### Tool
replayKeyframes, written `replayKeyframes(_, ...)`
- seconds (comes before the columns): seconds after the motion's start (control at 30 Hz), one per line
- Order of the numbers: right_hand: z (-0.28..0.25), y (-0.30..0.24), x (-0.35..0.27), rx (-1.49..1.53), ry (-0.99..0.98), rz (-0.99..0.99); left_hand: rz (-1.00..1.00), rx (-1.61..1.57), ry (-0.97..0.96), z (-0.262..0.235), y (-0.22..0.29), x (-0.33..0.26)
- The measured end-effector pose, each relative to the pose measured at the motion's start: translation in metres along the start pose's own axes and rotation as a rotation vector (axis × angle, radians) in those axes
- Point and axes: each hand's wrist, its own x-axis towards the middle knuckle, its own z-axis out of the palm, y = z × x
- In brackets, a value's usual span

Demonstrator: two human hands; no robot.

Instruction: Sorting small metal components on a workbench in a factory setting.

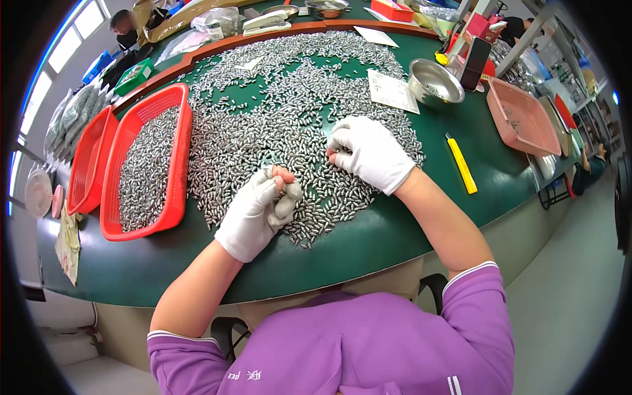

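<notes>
Seated at a green-topped worktable [395, 230], a person in a purple top sorts a wide spread of small silver metal pieces [283, 125]. Both hands wear white gloves with the fingertips cut away. The left hand [257, 210] is curled nearly closed at the near edge of the spread, its thumb and fingers pinched round a few of the pieces. The right hand [368, 153] lies palm down on the heap, fingers bent and tips touching the pieces; whether it grips any cannot be told.

Just left of the spread, a red mesh basket [179, 158] holds more of the same pieces, with a second red basket [89, 164] beside it. A yellow utility knife [462, 164] lies on the cloth to the right of the right hand. Beyond it sit a steel bowl [434, 80], a white printed paper slip [392, 91] and a pink plastic tray [523, 118]. Another white slip [375, 35] lies at the far rim of the table, near clear plastic bags [214, 23].
</notes>
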Motion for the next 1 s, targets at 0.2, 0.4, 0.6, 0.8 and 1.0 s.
replayKeyframes(0.2, 0.006, -0.012, 0.0, 0.135, -0.014, -0.081, -0.005, -0.003, -0.003, -0.004, 0.0, 0.003)
replayKeyframes(0.4, 0.006, -0.014, 0.001, 0.035, -0.018, -0.043, -0.041, 0.017, 0.003, 0.0, 0.003, 0.003)
replayKeyframes(0.6, 0.0, -0.02, 0.002, 0.167, 0.081, 0.038, -0.058, 0.058, -0.018, -0.002, 0.004, 0.004)
replayKeyframes(0.8, 0.0, -0.04, 0.0, 0.717, 0.012, 0.119, -0.14, 0.198, 0.033, 0.01, 0.003, -0.002)
replayKeyframes(1.0, 0.004, -0.054, -0.003, 0.768, -0.016, 0.121, -0.145, 0.29, 0.141, 0.019, 0.001, -0.004)
